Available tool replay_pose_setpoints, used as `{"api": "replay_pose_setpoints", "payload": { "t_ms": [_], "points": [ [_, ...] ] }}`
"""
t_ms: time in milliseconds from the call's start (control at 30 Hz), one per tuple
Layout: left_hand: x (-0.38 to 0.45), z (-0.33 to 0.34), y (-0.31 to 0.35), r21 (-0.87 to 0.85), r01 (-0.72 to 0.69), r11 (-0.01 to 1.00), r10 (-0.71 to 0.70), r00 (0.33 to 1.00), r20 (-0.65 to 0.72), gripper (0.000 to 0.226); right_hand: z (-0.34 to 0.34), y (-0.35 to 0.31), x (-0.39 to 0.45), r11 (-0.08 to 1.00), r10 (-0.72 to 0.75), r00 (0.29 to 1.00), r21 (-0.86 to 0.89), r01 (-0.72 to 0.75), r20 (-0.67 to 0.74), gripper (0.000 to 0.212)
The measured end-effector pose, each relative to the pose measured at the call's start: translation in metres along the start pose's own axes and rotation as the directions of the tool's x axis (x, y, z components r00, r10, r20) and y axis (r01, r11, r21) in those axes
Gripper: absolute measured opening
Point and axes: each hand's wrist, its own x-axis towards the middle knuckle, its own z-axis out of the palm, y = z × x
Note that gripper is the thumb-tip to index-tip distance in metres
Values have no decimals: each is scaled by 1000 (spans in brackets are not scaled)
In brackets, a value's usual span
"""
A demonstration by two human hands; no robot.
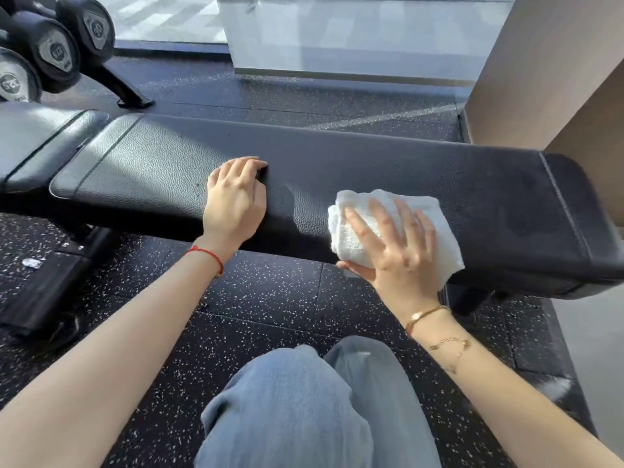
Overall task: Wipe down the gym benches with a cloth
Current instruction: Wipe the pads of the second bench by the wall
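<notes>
Speckled gym floor (270, 298), black bench (371, 163) mid-frame; right hand (398, 251) splayed flat on white cloth (388, 224) at near edge, left hand (236, 201) curled, bracing bare; risk: cloth slipping off edge.

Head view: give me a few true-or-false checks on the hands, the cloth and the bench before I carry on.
1. The right hand presses a white cloth flat on the bench pad. True.
2. The left hand holds a spray bottle. False: it holds nothing and rests on the pad, fingers curled.
3. The cloth lies on the floor. False: it is on the pad, at its near edge.
4. Dumbbells sit at the upper left, beyond the bench. True.
5. The left wrist wears a gold bracelet. False: it wears a red string; the gold bracelets are on the right wrist.
</notes>
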Motion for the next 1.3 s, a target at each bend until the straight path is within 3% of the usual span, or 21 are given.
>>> {"api": "replay_pose_setpoints", "payload": {
  "t_ms": [100, 200, 333, 467, 567, 700, 900, 1100, 1300],
  "points": [
    [0, 1, 2, 8, 2, 1000, -2, 1000, -11, 47, 1, -32, 22, 997, 67, 995, 37, -70, 76, 77],
    [0, 1, 0, 7, -10, 1000, 10, 1000, -8, 48, 0, -46, 28, 998, 22, 996, 52, -26, 83, 78],
    [1, -1, 1, -5, -14, 1000, 13, 1000, -14, 48, -4, -8, 3, 997, -15, 1000, 71, 16, -12, 75],
    [1, 0, 1, 9, -17, 1000, 17, 1000, -26, 44, -10, 23, -9, 990, 10, 1000, 139, -11, 15, 74],
    [1, -1, 0, 9, -13, 1000, 14, 1000, -21, 42, -12, 16, 8, 963, 49, 993, 260, -75, 103, 77],
    [2, -3, -1, 8, -22, 1000, 22, 1000, -14, 42, -14, 4, 36, 952, 2, 969, 295, -77, 247, 72],
    [3, -3, -6, -19, -39, 999, 39, 999, 5, 39, -13, -10, 78, 922, 22, 894, 338, -191, 447, 76],
    [3, -30, -39, 0, -97, 995, 97, 995, -24, 37, -3, -78, 136, 931, 42, 838, 283, -230, 544, 60],
    [15, -65, -119, 16, -136, 991, 136, 991, 18, 41, -15, -140, 129, 914, 14, 883, 351, -201, 469, 58]
  ]
}}
